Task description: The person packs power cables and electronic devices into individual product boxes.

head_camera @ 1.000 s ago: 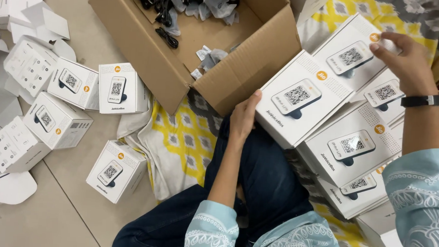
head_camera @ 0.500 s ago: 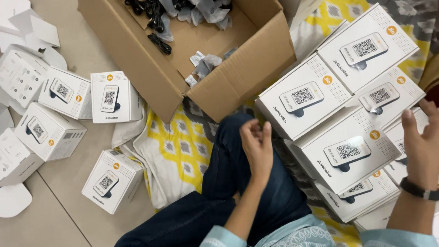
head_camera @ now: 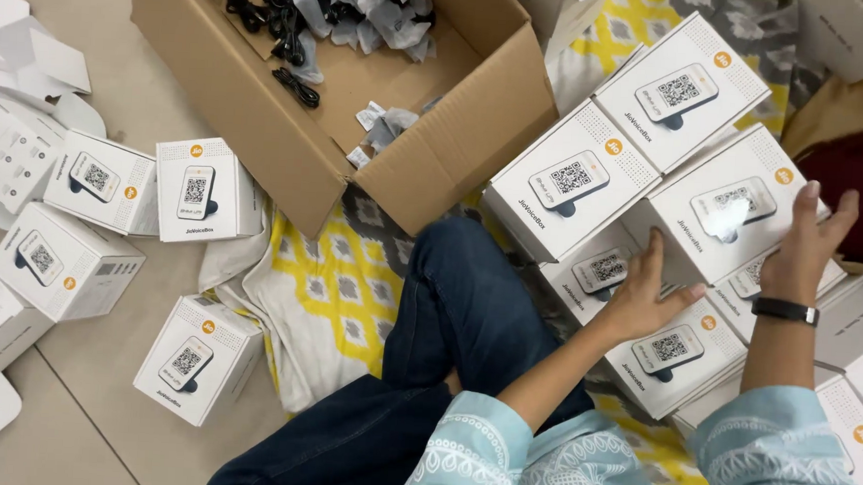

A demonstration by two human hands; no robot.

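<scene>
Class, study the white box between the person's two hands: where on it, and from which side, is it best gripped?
Grip the white box by its two opposite side walls, probably coming from above. It sits tilted atop the stack of boxes, sides exposed; the left hand and right hand already flank it.

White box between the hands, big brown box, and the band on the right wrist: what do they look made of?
White box: printed paperboard, probably with a coated or laminated face, since it shows glare on top.
Brown box: corrugated cardboard, matte, with folded flaps and raw brown surface.
Wrist band: black and smooth, maybe rubber or plastic; too small to tell.
</scene>
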